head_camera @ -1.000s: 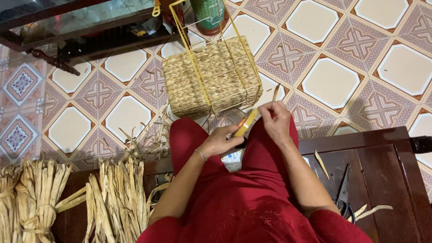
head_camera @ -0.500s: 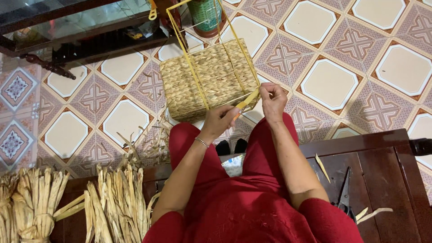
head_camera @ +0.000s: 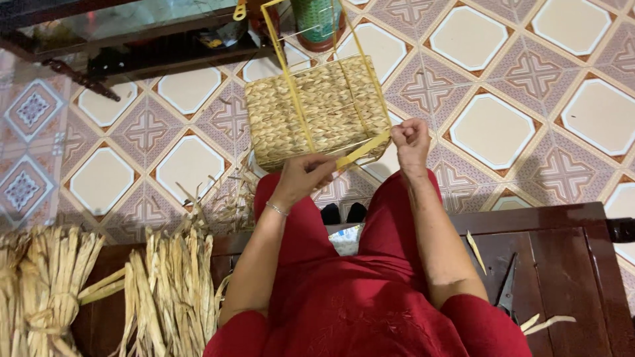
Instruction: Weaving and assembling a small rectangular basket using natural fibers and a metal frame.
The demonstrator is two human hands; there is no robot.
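Tiled floor (head_camera: 503, 39), patterned in cream octagons and mauve crosses; dark wooden surface (head_camera: 562, 238) at 4 o'clock, on which the person in red sits

Basket (head_camera: 317, 109), one: woven straw over a yellow wire frame (head_camera: 291, 59), standing on the floor at 12 o'clock from the knees, just beyond both hands

Strip (head_camera: 360, 151), one: flat yellow fibre, stretched taut between the hands, its far run close against the basket's near lower edge

Left hand (head_camera: 304, 175): closed, pinching the strip's lower end, at 7 o'clock from the basket

Right hand (head_camera: 411, 137): closed in a fist on the upper end, at 5 o'clock from the basket

Step in hand, as judged: tightening a weaving strand at the bottom row. Next move likely calls for keeping tension while threading the free end round a wire upright, without tipping the basket

Straw bundles (head_camera: 172, 284): two clumps showing at 8 o'clock, dry and pale; single stalks too many to count

Scissors (head_camera: 508, 291), one, on the surface at 4 o'clock; three loose straw scraps near them

Green jar (head_camera: 317, 23), one, at 12 o'clock behind the frame

Bracelet (head_camera: 276, 209), one, on the left wrist
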